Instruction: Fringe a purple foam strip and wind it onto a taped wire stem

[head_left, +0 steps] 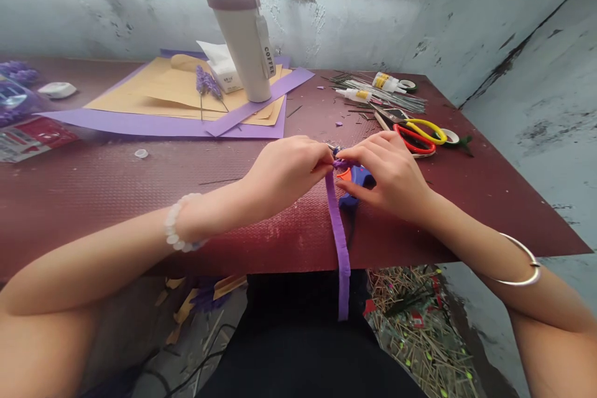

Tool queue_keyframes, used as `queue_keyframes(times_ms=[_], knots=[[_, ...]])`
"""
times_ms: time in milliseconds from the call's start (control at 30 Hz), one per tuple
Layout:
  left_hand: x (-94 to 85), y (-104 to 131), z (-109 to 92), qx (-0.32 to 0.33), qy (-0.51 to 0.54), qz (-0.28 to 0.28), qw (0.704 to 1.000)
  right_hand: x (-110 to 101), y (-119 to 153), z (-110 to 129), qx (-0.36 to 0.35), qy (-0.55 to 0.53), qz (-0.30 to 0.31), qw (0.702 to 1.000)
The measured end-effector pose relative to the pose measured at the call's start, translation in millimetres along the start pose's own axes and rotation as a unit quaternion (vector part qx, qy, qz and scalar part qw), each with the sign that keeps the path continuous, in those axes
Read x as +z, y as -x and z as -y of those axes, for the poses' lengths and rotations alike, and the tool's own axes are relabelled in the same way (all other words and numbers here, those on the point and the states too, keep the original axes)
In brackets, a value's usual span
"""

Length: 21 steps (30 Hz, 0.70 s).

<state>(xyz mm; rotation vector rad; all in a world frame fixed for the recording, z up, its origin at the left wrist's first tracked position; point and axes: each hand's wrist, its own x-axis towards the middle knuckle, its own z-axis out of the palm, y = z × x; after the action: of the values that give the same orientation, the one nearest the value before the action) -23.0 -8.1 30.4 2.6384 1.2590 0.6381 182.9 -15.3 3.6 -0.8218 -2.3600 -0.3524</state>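
A long purple paper strip [339, 230] hangs from my fingers past the table's front edge. My left hand [291, 168] pinches its top end, fingers pressed together. Just to the right, my right hand [389, 168] holds the small twisted purple piece [342, 164] at the top of the strip between thumb side and fingertips; the thumb lies a little apart, lower down. Fingertips hide part of this piece. Under and behind my right hand sits a blue and orange tool [357, 181], partly covered.
A coffee cup [245, 43] stands on purple and tan paper sheets [163, 127] with two purple flower stems [208, 83]. Scissors [420, 137], glue bottles [388, 83] and wires lie back right. A small white cap [141, 153] lies left on the table [93, 193].
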Motion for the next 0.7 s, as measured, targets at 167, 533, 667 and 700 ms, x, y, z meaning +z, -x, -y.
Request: queue_keyframes(times_ms=[167,533,667,700], knots=[[7.3,6.6,-3.0,0.062,-0.099,-0.034,0.993,1.3,-0.8,4.6,0.022,-0.042,0.014,0.999],[1.7,4.6,-3.8,0.031,-0.035,-0.001,0.999,-8.7,-4.4,9.7,0.112,-0.143,0.057,0.982],[-4.3,-3.2,2.7,-0.013,0.148,0.088,0.985,-9.7,-6.6,7.9,0.151,-0.206,0.066,0.965],[-5.3,-5.3,5.1,-0.020,0.186,0.117,0.975,-9.9,-7.0,7.4,0.160,-0.219,0.067,0.960]])
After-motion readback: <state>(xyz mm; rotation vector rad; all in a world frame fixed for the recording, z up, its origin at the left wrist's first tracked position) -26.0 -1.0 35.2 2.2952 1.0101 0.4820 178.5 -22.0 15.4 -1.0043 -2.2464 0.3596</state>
